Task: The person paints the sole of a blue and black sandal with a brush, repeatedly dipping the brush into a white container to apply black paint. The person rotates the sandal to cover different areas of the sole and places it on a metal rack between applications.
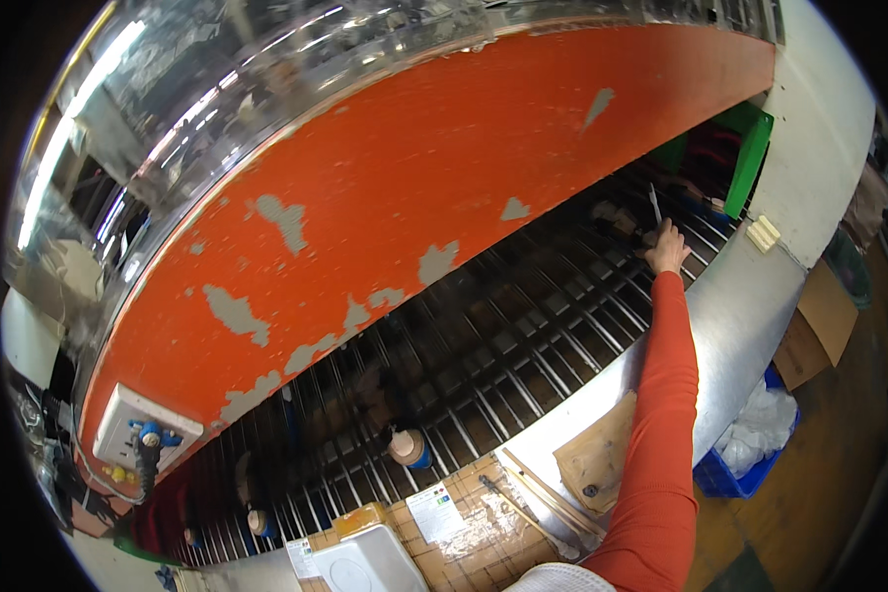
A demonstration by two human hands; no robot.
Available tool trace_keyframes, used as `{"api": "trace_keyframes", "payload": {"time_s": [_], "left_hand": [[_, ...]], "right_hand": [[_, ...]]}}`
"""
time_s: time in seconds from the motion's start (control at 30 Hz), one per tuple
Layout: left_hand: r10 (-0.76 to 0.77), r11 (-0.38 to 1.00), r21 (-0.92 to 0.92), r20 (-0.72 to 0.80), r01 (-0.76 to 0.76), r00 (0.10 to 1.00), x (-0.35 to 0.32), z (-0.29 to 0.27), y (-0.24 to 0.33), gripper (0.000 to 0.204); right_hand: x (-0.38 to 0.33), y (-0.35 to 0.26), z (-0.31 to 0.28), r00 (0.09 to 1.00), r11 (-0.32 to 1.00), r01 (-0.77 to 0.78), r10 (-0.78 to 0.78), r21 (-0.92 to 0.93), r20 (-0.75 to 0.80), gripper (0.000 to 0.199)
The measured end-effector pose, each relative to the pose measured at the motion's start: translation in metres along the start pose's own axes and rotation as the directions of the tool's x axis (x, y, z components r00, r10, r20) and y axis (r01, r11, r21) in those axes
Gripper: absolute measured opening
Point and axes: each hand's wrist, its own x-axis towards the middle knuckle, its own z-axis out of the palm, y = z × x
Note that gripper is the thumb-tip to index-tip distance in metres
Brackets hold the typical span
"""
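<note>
My right hand (668, 249), at the end of a red-orange sleeve, reaches over the far right part of a rack of metal rods (523, 380). Its fingers are closed on a thin, pale, blade-like strip (655, 205) that points up and away; its exact kind is unclear. Close to the fingertips lie dark and greyish shapes (617, 217), hard to make out in the shadow. On the rods nearer me stands a piece with a pale rounded top and blue band (410, 448); a similar, smaller one (259, 522) is farther left. My left hand is out of view.
An orange panel (444, 168) with chipped paint overhangs the rods. Along the near ledge are a brush (528, 515), thin sticks (553, 490), cardboard (597, 456) and a whitish plastic lid (370, 564). A green frame (755, 158) stands far right; a blue bin (725, 483) holds white plastic.
</note>
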Motion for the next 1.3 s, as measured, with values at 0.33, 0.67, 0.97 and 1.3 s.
{"api": "trace_keyframes", "payload": {"time_s": [0.33, 0.67, 0.97, 1.3], "left_hand": [[0.056, 0.969, -0.247, 0.173, -0.012, 0.983, 0.020, -0.015, 0.015, 0.053], [0.329, 0.944, -0.326, 0.942, -0.051, 0.066, -0.078, 0.151, 0.028, 0.036], [-0.040, 0.996, 0.037, 0.998, -0.078, -0.043, -0.201, 0.200, -0.037, 0.107], [0.521, 0.815, -0.336, 0.781, -0.472, 0.344, -0.166, 0.112, -0.091, 0.119]], "right_hand": [[-0.059, -0.091, -0.119, 0.958, 0.972, 0.229, -0.215, 0.051, -0.190, 0.065], [-0.295, -0.118, -0.335, 0.968, 0.610, 0.227, -0.229, 0.759, -0.105, 0.059], [-0.588, -0.181, -0.394, 0.915, -0.092, -0.130, -0.394, 0.987, 0.084, 0.072], [-0.660, -0.150, -0.356, 0.796, 0.684, 0.338, -0.574, 0.647, 0.191, 0.023]]}}
